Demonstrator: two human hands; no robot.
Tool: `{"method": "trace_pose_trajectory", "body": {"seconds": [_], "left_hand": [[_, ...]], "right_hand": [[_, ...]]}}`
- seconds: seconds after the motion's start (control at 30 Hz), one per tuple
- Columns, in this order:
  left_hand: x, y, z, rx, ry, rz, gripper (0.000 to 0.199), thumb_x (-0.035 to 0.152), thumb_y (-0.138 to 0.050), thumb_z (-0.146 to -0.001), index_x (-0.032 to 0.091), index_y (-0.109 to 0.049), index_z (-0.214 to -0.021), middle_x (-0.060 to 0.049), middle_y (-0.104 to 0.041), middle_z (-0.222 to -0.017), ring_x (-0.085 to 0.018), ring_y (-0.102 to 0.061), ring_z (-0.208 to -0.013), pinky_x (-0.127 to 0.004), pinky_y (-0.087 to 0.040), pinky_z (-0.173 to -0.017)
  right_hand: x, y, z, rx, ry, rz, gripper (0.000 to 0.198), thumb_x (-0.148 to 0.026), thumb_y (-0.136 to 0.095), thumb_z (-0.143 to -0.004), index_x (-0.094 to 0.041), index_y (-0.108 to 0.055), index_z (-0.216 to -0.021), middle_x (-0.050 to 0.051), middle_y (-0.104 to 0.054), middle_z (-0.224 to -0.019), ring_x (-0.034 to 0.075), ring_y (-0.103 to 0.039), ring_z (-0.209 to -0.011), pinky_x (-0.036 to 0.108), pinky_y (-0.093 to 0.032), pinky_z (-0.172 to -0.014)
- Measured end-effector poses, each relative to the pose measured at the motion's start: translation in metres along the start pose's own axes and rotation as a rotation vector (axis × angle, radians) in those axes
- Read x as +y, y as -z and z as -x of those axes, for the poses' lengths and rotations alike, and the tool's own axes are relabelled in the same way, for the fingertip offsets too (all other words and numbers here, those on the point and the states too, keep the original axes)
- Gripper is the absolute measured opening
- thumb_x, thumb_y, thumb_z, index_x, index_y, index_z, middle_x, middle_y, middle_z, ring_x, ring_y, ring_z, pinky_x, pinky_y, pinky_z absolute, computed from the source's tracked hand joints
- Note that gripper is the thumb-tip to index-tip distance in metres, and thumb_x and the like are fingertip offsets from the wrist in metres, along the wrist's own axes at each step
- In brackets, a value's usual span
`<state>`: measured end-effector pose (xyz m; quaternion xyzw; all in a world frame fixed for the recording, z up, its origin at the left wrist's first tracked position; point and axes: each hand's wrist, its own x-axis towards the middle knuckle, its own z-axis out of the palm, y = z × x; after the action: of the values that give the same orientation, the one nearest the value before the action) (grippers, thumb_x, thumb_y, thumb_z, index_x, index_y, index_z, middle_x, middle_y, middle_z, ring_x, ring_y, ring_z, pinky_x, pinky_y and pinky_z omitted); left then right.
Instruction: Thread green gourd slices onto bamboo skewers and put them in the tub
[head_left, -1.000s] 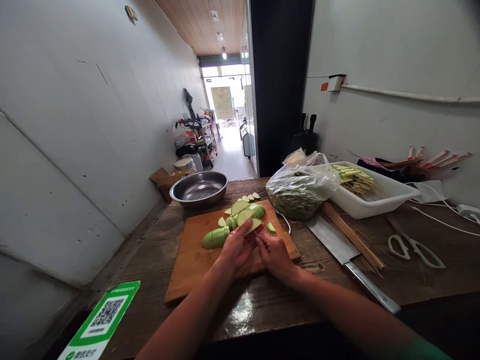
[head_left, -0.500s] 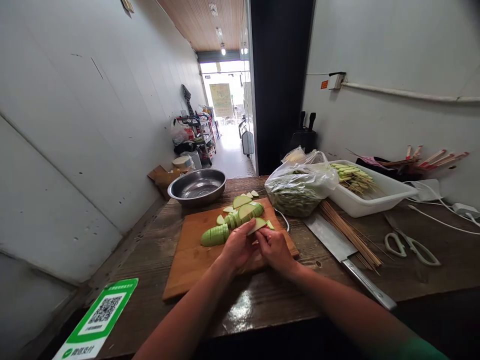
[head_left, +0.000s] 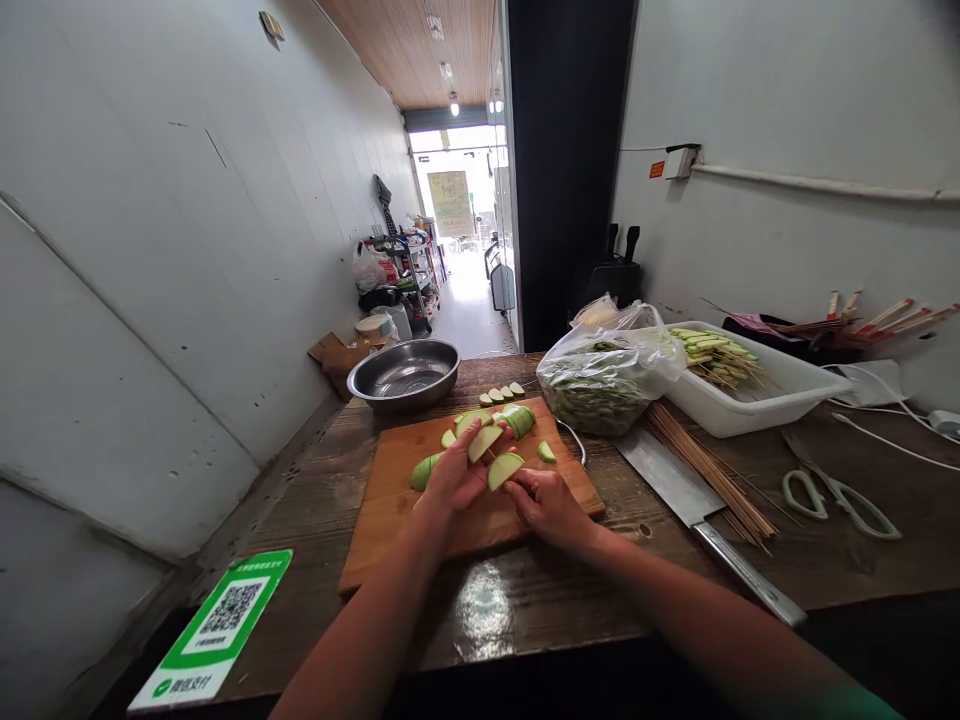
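Note:
My left hand [head_left: 457,475] is closed on a half-moon zucchini slice [head_left: 484,442], pinched between thumb and fingers above the wooden cutting board [head_left: 397,520]. My right hand [head_left: 546,500] is closed beside it, its fingertips on a thin skewer, mostly hidden. Another zucchini slice [head_left: 505,470] is on that skewer, just in front of the right fingertips. Behind my left hand, cut zucchini [head_left: 519,420] lies in sliced rows, partly covered. A loose zucchini piece [head_left: 547,453] rests at the board's right. Past the far edge lie several small slices [head_left: 501,395] in a row.
A steel basin [head_left: 405,375] stands at the back left. On the right are a plastic bag of greens [head_left: 600,385], a cleaver [head_left: 671,480], bamboo skewers [head_left: 712,470], scissors [head_left: 836,495] and a white tray [head_left: 772,410] of skewered vegetables. A QR-code card [head_left: 217,625] lies front left.
My hands have moved slightly apart, and two slices now show between them where one showed before. The left hand has turned, holding its slice more upright. The view has shifted slightly.

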<state>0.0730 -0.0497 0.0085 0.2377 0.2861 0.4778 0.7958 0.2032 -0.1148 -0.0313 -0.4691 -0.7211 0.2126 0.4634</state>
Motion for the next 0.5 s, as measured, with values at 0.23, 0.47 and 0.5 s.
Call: {"method": "trace_pose_trajectory", "body": {"seconds": [0.23, 0.47, 0.5], "left_hand": [[0.0, -0.001, 0.005, -0.143, 0.051, 0.095, 0.02, 0.029, -0.055, -0.08, 0.013, -0.06, -0.091, -0.01, -0.067, -0.092, -0.022, -0.062, -0.093, -0.042, -0.046, -0.087], [-0.011, -0.004, 0.004, -0.049, -0.083, 0.03, 0.01, 0.023, -0.059, -0.078, 0.016, -0.061, -0.085, -0.004, -0.067, -0.088, -0.016, -0.064, -0.085, -0.034, -0.047, -0.085], [-0.012, -0.004, 0.004, -0.047, -0.103, 0.014, 0.01, 0.023, -0.059, -0.078, 0.016, -0.06, -0.085, -0.004, -0.067, -0.088, -0.017, -0.064, -0.085, -0.034, -0.048, -0.085]], "right_hand": [[-0.008, 0.005, 0.002, -0.004, -0.044, -0.144, 0.028, -0.026, -0.041, -0.086, -0.017, -0.058, -0.065, -0.004, -0.048, -0.048, 0.009, -0.045, -0.047, 0.02, -0.034, -0.048], [-0.004, 0.001, 0.003, -0.016, -0.073, -0.217, 0.03, -0.031, -0.042, -0.086, -0.016, -0.057, -0.066, -0.004, -0.048, -0.046, 0.009, -0.044, -0.043, 0.021, -0.036, -0.047], [-0.004, 0.0, 0.003, -0.026, -0.083, -0.24, 0.03, -0.031, -0.041, -0.087, -0.016, -0.057, -0.066, -0.004, -0.048, -0.045, 0.009, -0.044, -0.042, 0.021, -0.035, -0.046]]}}
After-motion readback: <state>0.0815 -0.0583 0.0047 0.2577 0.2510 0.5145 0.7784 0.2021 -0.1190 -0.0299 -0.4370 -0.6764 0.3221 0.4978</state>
